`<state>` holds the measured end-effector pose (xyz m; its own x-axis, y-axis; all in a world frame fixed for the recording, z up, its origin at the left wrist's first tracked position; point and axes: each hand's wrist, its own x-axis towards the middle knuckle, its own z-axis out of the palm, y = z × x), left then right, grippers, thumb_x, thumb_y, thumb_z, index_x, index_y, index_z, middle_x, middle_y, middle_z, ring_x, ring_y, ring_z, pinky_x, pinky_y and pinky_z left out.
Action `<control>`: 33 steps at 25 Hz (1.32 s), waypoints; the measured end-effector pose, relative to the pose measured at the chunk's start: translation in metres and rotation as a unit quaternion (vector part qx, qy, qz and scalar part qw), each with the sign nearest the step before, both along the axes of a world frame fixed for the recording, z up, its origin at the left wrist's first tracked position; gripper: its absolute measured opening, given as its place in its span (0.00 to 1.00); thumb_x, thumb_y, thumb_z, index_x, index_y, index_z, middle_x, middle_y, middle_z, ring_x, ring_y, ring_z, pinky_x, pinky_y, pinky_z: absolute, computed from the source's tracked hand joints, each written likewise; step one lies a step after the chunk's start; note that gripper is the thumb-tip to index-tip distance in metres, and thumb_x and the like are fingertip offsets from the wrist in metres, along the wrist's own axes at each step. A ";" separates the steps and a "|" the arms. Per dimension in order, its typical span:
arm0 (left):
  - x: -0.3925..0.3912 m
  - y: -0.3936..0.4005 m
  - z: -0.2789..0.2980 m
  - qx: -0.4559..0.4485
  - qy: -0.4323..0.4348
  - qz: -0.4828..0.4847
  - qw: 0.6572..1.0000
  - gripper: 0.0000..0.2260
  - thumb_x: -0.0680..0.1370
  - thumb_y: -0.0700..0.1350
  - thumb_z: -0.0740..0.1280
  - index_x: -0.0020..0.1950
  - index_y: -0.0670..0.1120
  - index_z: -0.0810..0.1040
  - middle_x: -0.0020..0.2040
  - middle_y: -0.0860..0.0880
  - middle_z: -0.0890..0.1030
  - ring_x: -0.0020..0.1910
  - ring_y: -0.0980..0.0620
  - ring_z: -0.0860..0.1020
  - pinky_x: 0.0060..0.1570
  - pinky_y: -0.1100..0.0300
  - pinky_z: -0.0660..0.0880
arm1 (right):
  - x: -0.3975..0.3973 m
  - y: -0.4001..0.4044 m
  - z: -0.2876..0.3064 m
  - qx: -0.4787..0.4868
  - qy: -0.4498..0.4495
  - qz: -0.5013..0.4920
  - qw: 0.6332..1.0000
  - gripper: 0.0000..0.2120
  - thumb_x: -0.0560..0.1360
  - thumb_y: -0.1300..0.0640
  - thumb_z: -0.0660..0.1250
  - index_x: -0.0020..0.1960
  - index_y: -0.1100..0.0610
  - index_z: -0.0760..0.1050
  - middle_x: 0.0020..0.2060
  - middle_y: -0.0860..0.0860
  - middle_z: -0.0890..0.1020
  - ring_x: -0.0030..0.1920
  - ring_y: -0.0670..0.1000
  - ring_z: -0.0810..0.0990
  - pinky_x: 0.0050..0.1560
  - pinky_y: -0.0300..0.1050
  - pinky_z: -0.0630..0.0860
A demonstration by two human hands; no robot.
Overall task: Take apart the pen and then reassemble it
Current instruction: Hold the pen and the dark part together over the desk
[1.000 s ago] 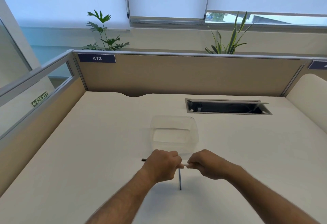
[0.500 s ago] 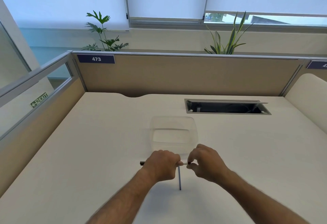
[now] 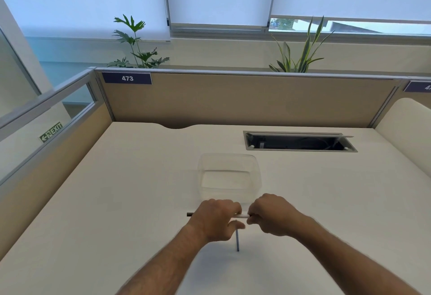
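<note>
- Your left hand (image 3: 215, 221) is wrapped round the pen (image 3: 241, 216); your right hand (image 3: 271, 216) pinches its white end. The hands sit nearly touching.
- You hold the pen just above the desk (image 3: 116, 201), in front of the clear tub (image 3: 229, 178).
- Its long axis runs left to right, with the dark tip poking out past your left hand.
- It likely handles as light, stiff and smooth, so grip the barrel firmly and twist or pull at the ends.
- A thin grey rod (image 3: 237, 241) lies below, pointing toward you.
</note>
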<state>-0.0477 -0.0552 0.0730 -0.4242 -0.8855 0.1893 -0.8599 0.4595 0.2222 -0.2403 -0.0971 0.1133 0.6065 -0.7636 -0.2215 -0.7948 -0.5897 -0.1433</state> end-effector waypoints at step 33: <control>-0.002 0.000 0.007 0.009 -0.061 -0.013 0.998 0.06 0.81 0.45 0.60 0.55 0.50 0.75 0.44 0.46 0.84 0.39 0.42 0.79 0.35 0.57 0.68 | -0.003 0.010 0.000 0.033 -0.092 -0.064 0.993 0.30 0.69 0.44 0.76 0.66 0.47 0.68 0.63 0.42 0.76 0.59 0.49 0.77 0.53 0.43 0.75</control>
